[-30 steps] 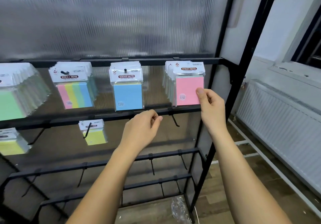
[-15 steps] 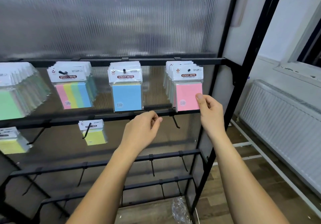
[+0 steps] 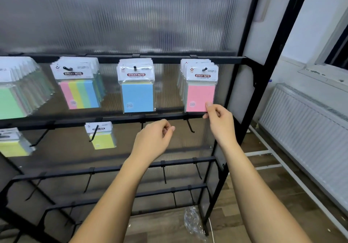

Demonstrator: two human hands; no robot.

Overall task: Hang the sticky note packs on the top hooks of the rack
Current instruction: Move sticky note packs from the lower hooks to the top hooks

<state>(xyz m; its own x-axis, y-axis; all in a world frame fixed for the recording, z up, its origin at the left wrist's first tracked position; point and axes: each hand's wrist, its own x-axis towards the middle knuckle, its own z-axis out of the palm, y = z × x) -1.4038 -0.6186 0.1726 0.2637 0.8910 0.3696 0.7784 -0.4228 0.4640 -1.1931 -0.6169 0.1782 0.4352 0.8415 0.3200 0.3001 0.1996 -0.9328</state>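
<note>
Flanking pink pack: blue pack, radiator.

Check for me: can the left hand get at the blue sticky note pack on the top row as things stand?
Probably yes. The left hand holds nothing and sits just below the blue pack, with only the rack's crossbar between them; nothing covers the pack's front.

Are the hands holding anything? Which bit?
The right hand pinches the front pink sticky note pack by its bottom right corner, while it hangs on the top hook. The left hand is loosely curled and holds nothing.
</note>
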